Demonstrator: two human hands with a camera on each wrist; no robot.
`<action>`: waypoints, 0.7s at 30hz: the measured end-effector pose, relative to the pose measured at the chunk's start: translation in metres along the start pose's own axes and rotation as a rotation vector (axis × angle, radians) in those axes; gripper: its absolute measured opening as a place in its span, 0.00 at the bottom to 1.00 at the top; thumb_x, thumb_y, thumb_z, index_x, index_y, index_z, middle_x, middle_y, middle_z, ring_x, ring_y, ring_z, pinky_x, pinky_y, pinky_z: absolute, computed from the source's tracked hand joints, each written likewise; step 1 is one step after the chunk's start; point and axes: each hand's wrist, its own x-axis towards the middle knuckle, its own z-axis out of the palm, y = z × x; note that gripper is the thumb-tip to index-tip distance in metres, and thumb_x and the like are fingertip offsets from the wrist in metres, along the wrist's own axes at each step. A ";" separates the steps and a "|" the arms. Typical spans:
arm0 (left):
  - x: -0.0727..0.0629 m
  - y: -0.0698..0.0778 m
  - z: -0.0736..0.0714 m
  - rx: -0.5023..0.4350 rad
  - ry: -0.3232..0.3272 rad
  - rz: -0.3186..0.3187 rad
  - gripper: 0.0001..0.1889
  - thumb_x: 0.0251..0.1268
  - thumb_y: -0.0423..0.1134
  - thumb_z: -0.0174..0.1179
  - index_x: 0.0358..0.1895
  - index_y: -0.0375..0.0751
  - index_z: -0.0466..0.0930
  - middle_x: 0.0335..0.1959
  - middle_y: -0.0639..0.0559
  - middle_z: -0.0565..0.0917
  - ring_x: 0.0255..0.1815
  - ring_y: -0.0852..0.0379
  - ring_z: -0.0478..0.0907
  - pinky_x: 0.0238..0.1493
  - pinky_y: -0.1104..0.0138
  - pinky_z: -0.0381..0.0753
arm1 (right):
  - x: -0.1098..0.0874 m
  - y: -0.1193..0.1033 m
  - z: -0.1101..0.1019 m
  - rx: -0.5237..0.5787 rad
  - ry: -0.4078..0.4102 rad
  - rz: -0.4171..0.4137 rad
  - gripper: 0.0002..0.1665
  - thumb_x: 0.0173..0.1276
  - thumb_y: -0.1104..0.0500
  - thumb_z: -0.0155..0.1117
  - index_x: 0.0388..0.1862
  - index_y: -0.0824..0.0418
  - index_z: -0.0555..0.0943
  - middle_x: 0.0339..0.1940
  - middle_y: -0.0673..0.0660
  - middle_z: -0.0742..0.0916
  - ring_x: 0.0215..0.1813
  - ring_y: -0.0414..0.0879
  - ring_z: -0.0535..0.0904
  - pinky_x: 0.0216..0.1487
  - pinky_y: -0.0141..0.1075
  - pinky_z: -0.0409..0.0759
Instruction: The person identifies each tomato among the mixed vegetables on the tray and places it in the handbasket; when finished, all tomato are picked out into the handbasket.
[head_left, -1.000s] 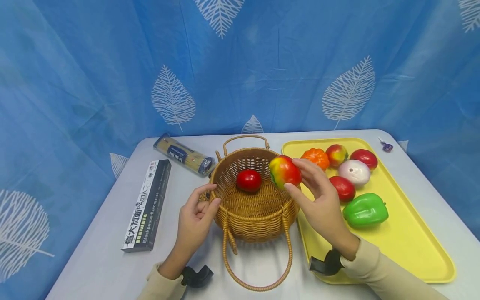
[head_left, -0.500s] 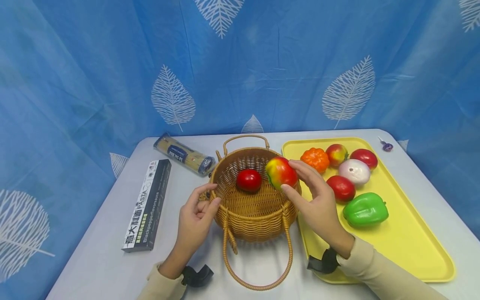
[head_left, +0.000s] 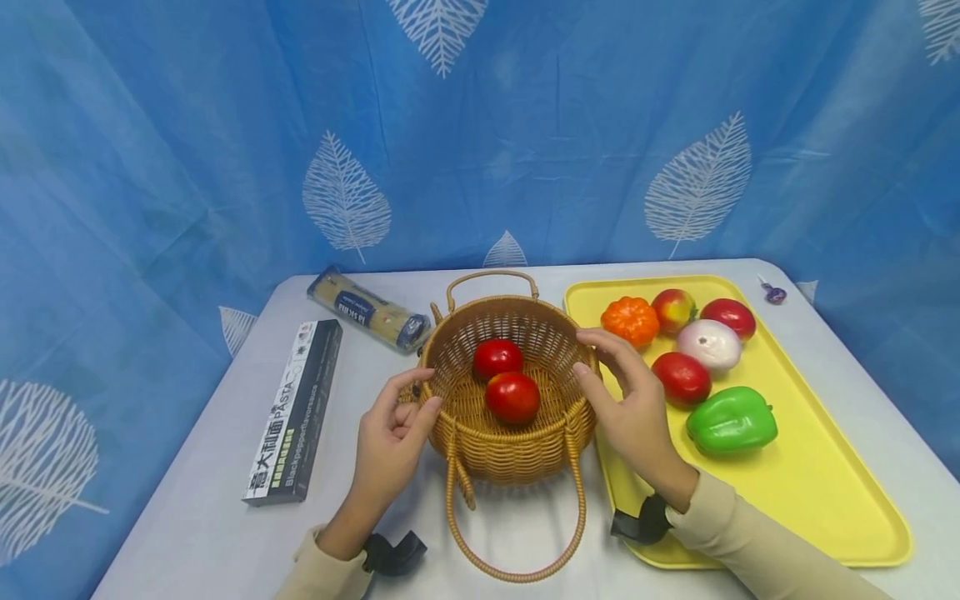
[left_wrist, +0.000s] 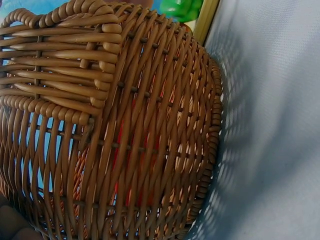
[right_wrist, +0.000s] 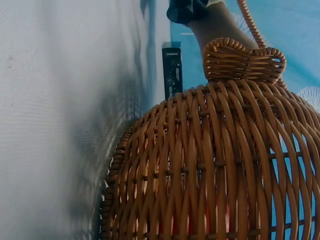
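A woven wicker basket [head_left: 517,454] stands mid-table with its handles folded down. Inside lie a red tomato [head_left: 497,358] and, nearer me, a red fruit [head_left: 513,397]. My left hand [head_left: 423,390] pinches the basket's left rim between thumb and fingers. My right hand [head_left: 581,352] is at the right rim with relaxed fingers and holds nothing. The left wrist view shows the basket wall [left_wrist: 125,140] close up, with red showing through the weave. The right wrist view shows the other wall [right_wrist: 215,165] and my left forearm [right_wrist: 215,25] beyond it.
A yellow tray [head_left: 810,492] on the right holds an orange pumpkin [head_left: 631,319], a peach-coloured fruit [head_left: 673,308], two red fruits, a white onion [head_left: 708,343] and a green pepper [head_left: 731,419]. A black pasta box [head_left: 296,408] and a spaghetti pack [head_left: 369,310] lie on the left.
My right hand let go of the red-and-yellow fruit, which now lies in the basket in front of the tomato. That hand sank to the rim. My left hand stayed put.
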 end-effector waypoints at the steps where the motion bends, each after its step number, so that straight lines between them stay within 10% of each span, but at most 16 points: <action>1: 0.000 0.000 0.000 -0.001 0.002 0.000 0.20 0.70 0.26 0.63 0.63 0.37 0.77 0.12 0.57 0.60 0.12 0.69 0.54 0.10 0.72 0.50 | 0.000 0.001 0.000 -0.003 0.000 -0.005 0.26 0.66 0.78 0.63 0.63 0.67 0.79 0.63 0.62 0.81 0.67 0.47 0.75 0.71 0.40 0.70; 21: -0.001 0.000 0.000 -0.006 0.005 -0.018 0.20 0.70 0.27 0.64 0.63 0.39 0.78 0.12 0.56 0.61 0.12 0.67 0.54 0.10 0.72 0.50 | 0.012 -0.009 -0.027 -0.009 -0.043 0.071 0.23 0.72 0.74 0.61 0.65 0.68 0.77 0.62 0.59 0.82 0.64 0.48 0.79 0.63 0.37 0.77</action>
